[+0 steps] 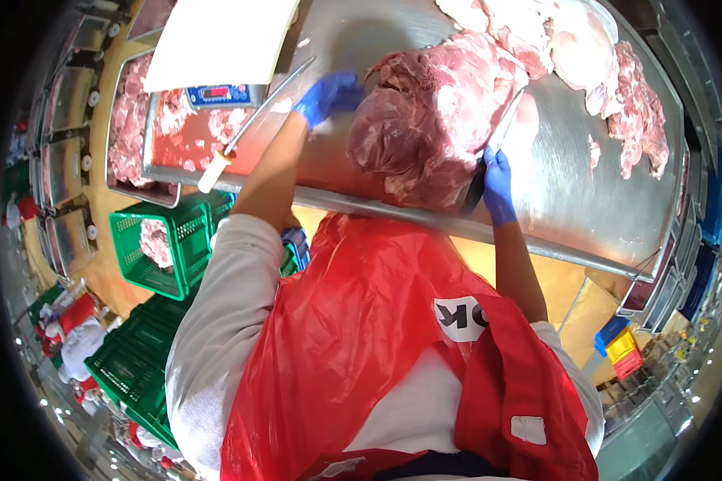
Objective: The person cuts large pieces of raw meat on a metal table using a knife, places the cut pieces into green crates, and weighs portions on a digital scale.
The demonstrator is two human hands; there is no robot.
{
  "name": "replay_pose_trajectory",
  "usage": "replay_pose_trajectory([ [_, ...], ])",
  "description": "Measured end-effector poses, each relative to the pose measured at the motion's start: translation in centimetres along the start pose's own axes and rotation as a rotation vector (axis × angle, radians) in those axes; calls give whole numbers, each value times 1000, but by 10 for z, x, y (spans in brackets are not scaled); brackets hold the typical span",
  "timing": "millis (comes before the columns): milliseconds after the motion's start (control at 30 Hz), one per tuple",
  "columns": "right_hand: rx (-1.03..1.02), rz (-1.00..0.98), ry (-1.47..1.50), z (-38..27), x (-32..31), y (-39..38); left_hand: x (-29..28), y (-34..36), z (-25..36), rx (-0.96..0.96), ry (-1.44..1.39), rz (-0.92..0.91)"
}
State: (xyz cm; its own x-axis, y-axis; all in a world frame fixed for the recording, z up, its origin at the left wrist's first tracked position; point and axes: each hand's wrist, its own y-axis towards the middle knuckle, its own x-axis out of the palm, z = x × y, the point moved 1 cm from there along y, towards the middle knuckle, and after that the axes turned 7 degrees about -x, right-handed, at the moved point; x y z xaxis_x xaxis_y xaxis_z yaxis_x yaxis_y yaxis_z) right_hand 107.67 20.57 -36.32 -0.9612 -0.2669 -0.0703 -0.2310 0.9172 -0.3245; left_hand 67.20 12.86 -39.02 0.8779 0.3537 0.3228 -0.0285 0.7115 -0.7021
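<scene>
A large slab of raw meat [425,112] lies on the steel worktable [569,208]. My left hand [326,96], in a blue glove, is at the meat's left edge with fingers stretched out, holding nothing; its fingertips are slightly blurred. My right hand [497,180], also blue-gloved, grips a knife [505,120] with its blade angled up along the meat's right side. A honing steel [217,168] with a white handle lies left of my left forearm, beside a blue digital scale [223,96] and small meat scraps [225,126].
More meat [634,112] lies at the back right. A white board [217,36] is at the upper left, beside a meat-filled tray [128,136]. Green crates [148,276] stand below the table at left. Other workers [80,345] are at the far left; colored bins [622,345] at lower right.
</scene>
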Motion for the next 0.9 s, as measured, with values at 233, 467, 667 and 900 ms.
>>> replay_pose_trajectory([
  [233,-132,-129,-107,26,-18,-31,13,25,-1,449,933,-264],
  [467,-45,-200,-151,25,-16,-53,61,15,7,-125,382,-195],
  [667,-72,-195,-327,8,-10,-58,67,27,1,-279,291,-169],
  [900,-464,-94,-908,-109,33,-17,76,17,1,-69,586,98],
])
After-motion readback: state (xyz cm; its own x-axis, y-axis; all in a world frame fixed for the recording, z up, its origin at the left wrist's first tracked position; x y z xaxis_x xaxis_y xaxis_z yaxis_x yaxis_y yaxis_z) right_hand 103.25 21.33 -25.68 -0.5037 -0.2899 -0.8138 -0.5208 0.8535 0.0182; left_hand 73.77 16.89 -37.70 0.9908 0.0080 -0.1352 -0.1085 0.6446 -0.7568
